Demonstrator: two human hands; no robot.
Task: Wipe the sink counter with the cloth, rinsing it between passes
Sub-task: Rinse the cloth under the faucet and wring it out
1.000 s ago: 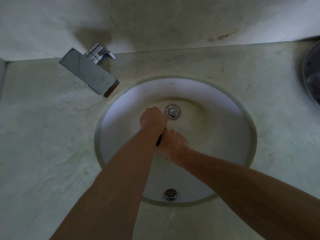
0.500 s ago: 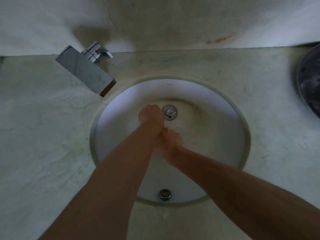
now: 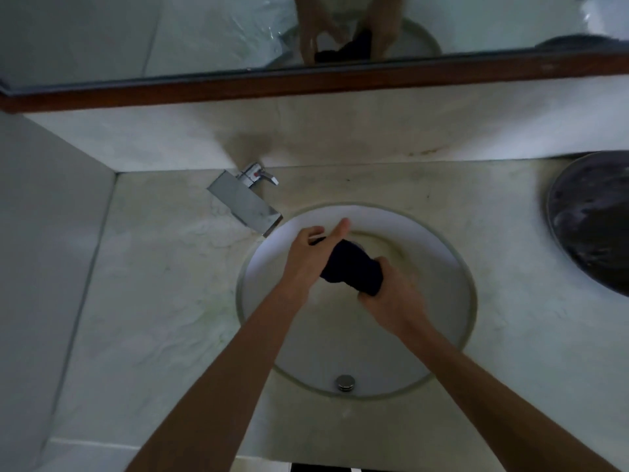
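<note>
A dark navy cloth, bunched into a roll, is held over the round white sink basin. My left hand grips its far left end, thumb and a finger sticking up. My right hand clamps its near right end. Both hands hover above the middle of the basin, hiding the drain. The pale marble counter surrounds the sink. No water runs from the chrome tap.
A dark round bowl sits on the counter at the right edge. A mirror with a brown frame hangs over the backsplash and reflects my hands. A wall closes the left side. An overflow cap sits at the basin's near wall.
My hands have lifted and drawn apart, so the dark cloth now shows stretched between them. My head has tilted up, bringing the mirror into view.
</note>
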